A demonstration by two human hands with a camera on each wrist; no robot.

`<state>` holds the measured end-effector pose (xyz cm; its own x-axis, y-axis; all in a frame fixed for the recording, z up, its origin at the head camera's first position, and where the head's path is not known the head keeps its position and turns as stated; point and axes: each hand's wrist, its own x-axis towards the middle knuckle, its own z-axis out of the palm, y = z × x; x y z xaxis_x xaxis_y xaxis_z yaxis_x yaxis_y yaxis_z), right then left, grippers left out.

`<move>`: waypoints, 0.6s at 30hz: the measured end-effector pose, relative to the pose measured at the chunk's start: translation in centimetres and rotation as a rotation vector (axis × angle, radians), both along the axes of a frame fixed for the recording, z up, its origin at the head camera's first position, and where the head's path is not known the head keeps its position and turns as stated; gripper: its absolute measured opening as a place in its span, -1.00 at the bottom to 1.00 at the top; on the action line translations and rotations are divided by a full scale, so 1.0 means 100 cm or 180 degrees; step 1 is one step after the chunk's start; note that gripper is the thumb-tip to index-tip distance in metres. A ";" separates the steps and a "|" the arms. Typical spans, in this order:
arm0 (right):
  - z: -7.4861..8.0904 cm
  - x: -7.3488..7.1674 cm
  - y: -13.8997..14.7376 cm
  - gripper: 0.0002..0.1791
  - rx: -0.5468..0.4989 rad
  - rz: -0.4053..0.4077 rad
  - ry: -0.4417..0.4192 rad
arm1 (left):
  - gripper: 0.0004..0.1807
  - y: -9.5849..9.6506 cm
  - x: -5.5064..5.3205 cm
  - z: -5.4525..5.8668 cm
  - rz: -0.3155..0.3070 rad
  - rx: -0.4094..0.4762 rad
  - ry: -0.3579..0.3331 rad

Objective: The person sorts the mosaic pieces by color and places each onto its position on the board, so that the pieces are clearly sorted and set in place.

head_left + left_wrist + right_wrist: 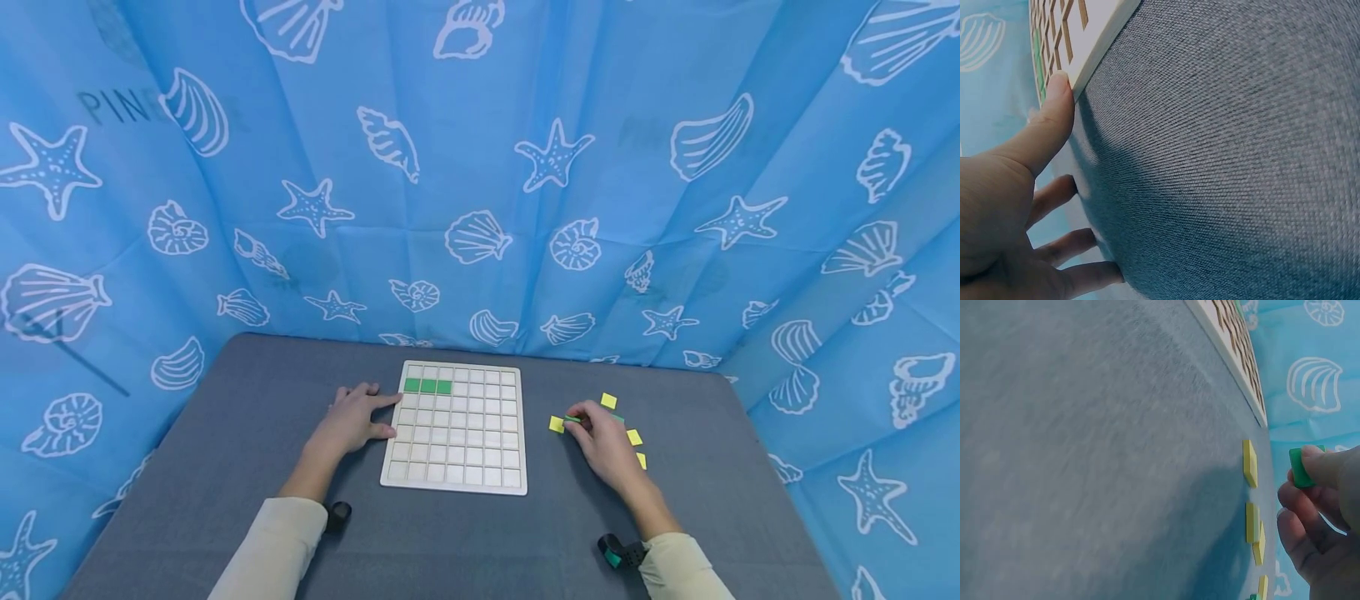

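A small green square tile (572, 419) sits right of centre in the lower half of the head view, pinched between the thumb and fingers of the right hand (606, 446). Four small yellow square tiles (609, 401) lie around that hand, one just left of its fingertips; another green tile (618, 418) shows partly behind it.

At lower centre lies a white square board with a grid of recessed cells (464, 432). Three green tiles (428, 386) fill the leftmost cells of its second row from the top. Left of it, the left hand (351, 419) is spread and relaxed, grasping nothing, its thumb touching the board's edge.

Dark wrist devices (621, 552) and pale sleeves (273, 546) reach toward the bottom. Grey cloth (450, 542) covers the table; a blue curtain with white shells and starfish (495, 158) fills the upper frame.
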<state>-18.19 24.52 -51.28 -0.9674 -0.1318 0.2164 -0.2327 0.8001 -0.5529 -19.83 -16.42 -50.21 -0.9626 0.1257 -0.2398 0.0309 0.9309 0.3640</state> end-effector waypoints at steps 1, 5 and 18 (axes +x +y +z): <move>0.000 -0.001 -0.002 -0.85 -0.0015 -0.0001 -0.0014 | -0.25 0.000 0.000 0.000 0.0001 0.0005 0.0004; -0.001 -0.006 -0.009 -0.81 -0.0054 0.0001 -0.0061 | -0.25 0.001 0.002 0.001 0.0000 0.0008 0.0022; 0.002 -0.019 -0.034 -0.81 -0.0241 0.0005 -0.0069 | -0.25 0.000 -0.002 0.000 0.0029 0.0014 -0.0033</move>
